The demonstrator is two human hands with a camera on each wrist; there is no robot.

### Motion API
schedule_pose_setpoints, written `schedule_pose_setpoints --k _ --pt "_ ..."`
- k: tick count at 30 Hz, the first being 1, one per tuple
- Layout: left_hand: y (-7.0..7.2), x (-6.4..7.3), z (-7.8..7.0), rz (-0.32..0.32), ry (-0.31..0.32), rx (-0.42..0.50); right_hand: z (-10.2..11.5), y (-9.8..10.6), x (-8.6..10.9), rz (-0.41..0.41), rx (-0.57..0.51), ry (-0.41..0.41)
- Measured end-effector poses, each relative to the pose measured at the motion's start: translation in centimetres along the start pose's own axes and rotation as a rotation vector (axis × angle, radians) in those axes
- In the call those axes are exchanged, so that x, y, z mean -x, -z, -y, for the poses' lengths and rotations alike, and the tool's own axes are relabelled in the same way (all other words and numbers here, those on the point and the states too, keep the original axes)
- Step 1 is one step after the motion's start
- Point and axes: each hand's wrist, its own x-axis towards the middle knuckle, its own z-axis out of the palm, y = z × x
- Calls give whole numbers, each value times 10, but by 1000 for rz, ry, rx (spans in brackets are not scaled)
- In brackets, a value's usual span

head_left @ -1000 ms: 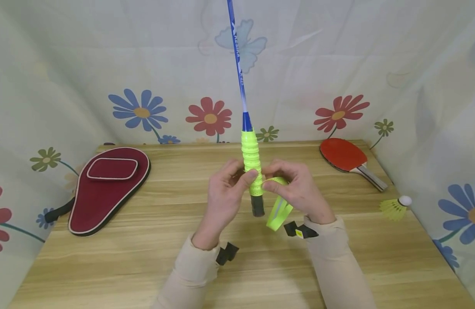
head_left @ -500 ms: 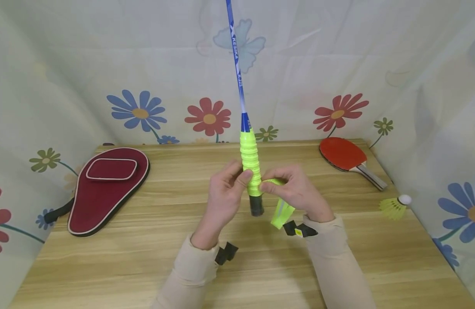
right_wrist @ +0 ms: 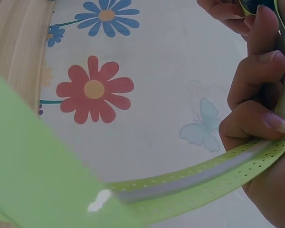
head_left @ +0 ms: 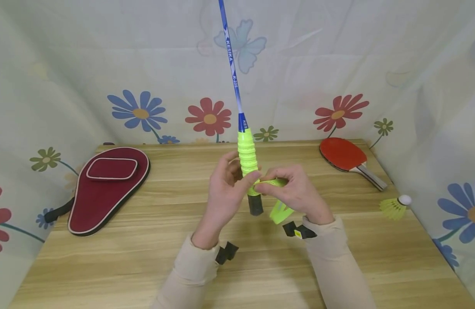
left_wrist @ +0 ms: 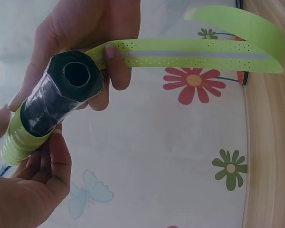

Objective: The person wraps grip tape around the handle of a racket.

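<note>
A badminton racket with a blue shaft (head_left: 230, 56) stands upright, tilted slightly left, its head beyond the head view. Ridged neon-yellow overgrip tape (head_left: 247, 152) wraps most of the handle, leaving the black butt end (head_left: 255, 205) bare. My left hand (head_left: 223, 195) holds the handle, thumb in front and fingers behind. Beside it on the right, my right hand (head_left: 299, 189) pinches the tape close to the handle. From there a loose tail of tape (head_left: 280, 212) hangs down. In the left wrist view, that tape strip (left_wrist: 180, 53) shows a pale centre line and small holes.
On the wooden table (head_left: 144, 266), a maroon paddle case (head_left: 102, 206) lies at the left. A red table tennis paddle (head_left: 342, 154) and a yellow shuttlecock (head_left: 394, 207) lie at the right. A flower-printed curtain (head_left: 156, 51) surrounds the table.
The racket's shaft has leaned further left and its handle has shifted slightly left. My right thumb has moved left across the handle's front. The left fingers have spread a little; the tape tail has shifted.
</note>
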Motion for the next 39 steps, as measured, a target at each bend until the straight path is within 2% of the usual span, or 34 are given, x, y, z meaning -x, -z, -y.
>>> schedule_pose_setpoints --k 6,15,25,33,36,39 --pt "0 -1 0 -24 25 22 -3 0 -2 33 -5 39" --pt "1 0 -1 -7 36 34 -7 0 -3 46 3 90" --pt "1 0 -2 3 53 57 -7 1 -2 46 -6 36" --pt "3 0 -3 17 111 97 -7 1 -2 46 -21 23" --pt "4 0 -3 35 133 112 -5 0 -2 33 -29 -2" --pt "5 0 -3 44 182 162 -3 -1 -1 11 -17 -47"
